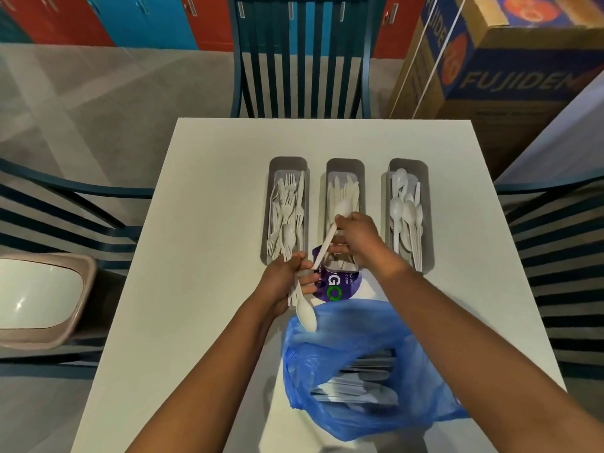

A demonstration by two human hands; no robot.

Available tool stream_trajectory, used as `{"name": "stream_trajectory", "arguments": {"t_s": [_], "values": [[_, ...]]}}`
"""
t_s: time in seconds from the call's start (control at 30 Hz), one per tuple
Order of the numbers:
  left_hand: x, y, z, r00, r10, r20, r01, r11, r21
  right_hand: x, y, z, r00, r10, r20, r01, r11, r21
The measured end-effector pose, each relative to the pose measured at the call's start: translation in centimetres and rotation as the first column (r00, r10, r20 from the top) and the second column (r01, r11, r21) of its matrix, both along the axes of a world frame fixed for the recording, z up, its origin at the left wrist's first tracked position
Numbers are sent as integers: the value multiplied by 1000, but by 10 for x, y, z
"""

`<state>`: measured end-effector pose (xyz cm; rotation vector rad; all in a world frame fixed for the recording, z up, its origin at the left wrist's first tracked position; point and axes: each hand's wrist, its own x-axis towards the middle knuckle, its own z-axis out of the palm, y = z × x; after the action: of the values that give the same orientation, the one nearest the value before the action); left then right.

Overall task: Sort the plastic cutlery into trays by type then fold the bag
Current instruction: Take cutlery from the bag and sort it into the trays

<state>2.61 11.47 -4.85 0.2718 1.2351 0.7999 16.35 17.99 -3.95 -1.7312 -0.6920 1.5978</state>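
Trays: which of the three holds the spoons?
The right tray, farthest toward the person's right, holds only spoons. The left tray holds mostly forks, and the middle tray, behind the right hand, holds knives.

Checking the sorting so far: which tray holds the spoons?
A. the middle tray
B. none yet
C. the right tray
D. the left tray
C: the right tray is filled with spoons, while the left tray mostly holds forks.
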Motion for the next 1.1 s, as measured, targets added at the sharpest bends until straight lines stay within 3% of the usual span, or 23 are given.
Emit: {"name": "stream_trajectory", "arguments": {"t_s": [0.13,0.3,0.4,0.63,0.77,0.87,0.97,1.03,1.1], "values": [[0,-1,0,972,-170,-161,170,985,-18,34,4,2,972,8,236,-15,999,29],[15,2,11,991,-102,91,109,992,-69,74,-1,-10,849,26,527,-40,999,16],[22,2,14,989,-108,98,109,994,-5,93,-3,-7,783,7,622,-8,1000,-1],[29,-1,14,994,-110,-17,111,991,78,107,-5,3,761,-51,647,37,999,35],[34,1,14,997,-67,34,64,993,97,92,-15,16,780,-16,626,-90,987,137],[40,4,16,998,16,65,-20,998,62,69,-25,31,748,348,566,-438,898,27],[48,8,20,994,56,93,-60,997,48,47,-41,40,614,728,305,-717,676,-168],[54,9,24,990,74,121,-81,996,49,40,-52,36,605,761,232,-742,645,-183],[58,10,27,991,85,108,-93,993,72,39,-59,32,679,694,240,-688,716,-123]]}}
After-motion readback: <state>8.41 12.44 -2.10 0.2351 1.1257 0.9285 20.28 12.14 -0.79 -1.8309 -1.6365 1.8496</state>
